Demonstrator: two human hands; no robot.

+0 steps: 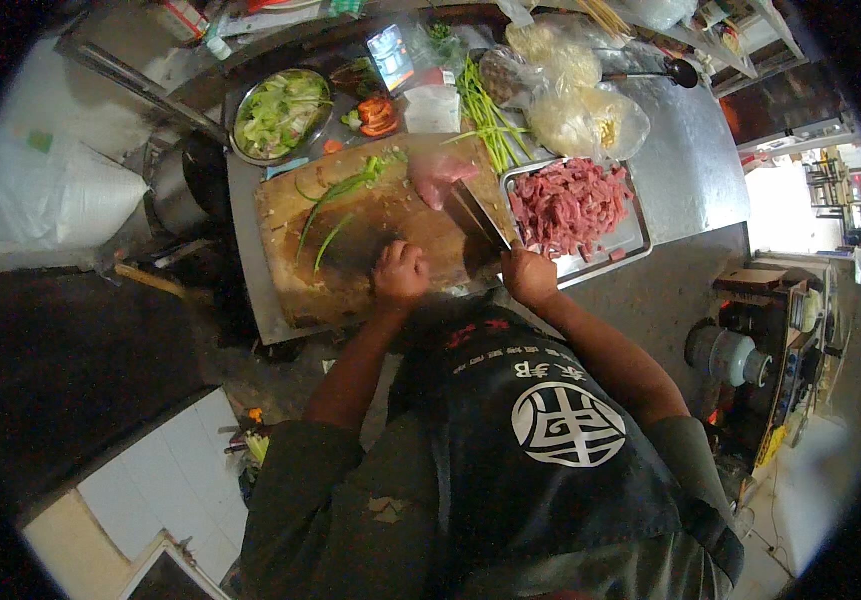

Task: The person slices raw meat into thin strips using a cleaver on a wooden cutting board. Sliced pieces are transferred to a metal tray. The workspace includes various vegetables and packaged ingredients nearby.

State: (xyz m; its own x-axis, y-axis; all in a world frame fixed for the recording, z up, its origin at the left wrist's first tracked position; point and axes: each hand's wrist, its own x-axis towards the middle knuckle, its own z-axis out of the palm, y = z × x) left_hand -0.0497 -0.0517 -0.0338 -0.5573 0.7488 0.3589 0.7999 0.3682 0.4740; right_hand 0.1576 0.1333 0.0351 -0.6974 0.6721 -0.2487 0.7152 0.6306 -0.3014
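My right hand grips the handle of a cleaver at the right side of the wooden cutting board. The blade points up and away, its far end beside a piece of raw meat. My left hand rests near the board's front edge with its fingers curled; whether it holds anything is hidden. Green onion stalks lie on the board's left half. Right of the board, a metal tray holds a heap of cut raw meat strips.
Behind the board are a metal bowl of chopped greens, cut red pepper, a lit phone, long green stems and plastic bags of food. A black ladle lies at the back right of the metal table.
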